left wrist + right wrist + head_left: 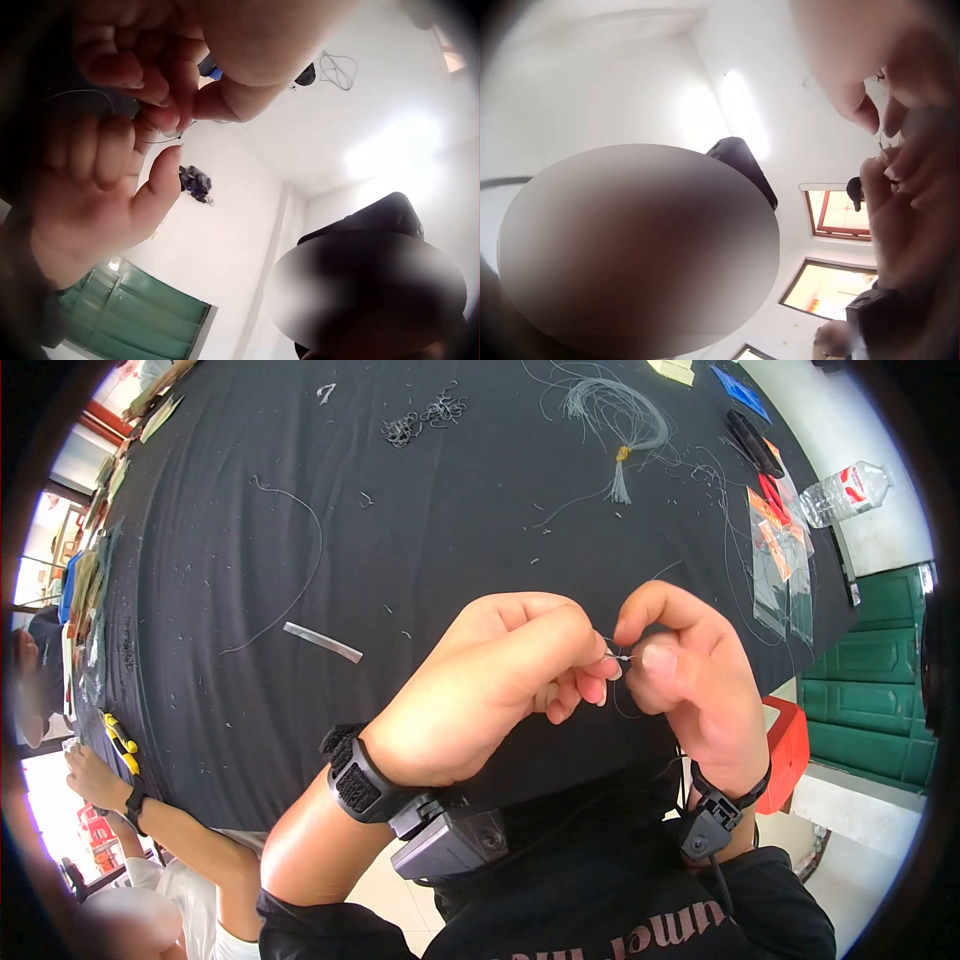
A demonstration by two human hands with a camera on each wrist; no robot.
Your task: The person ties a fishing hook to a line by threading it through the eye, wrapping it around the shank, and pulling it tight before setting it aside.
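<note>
Black cloth desk (220, 480) under you, green doors (880, 680) off past your right grip (690, 680). That one and your left grip (490, 690) meet fingertip to fingertip above the near edge, both pinched on the same fine line (622, 657). Beyond them sit a looped line bundle (615, 420) and dark wiry clumps (425, 418). Clear packets (780, 560) and a water bottle (845, 490) lie right of the right grip, and a silver strip (322, 642) left of the left one.

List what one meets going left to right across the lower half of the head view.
Yellow-and-black tool → clear strip → left hand → thin line pinched by both hands → right hand → red stool → green door.
</note>
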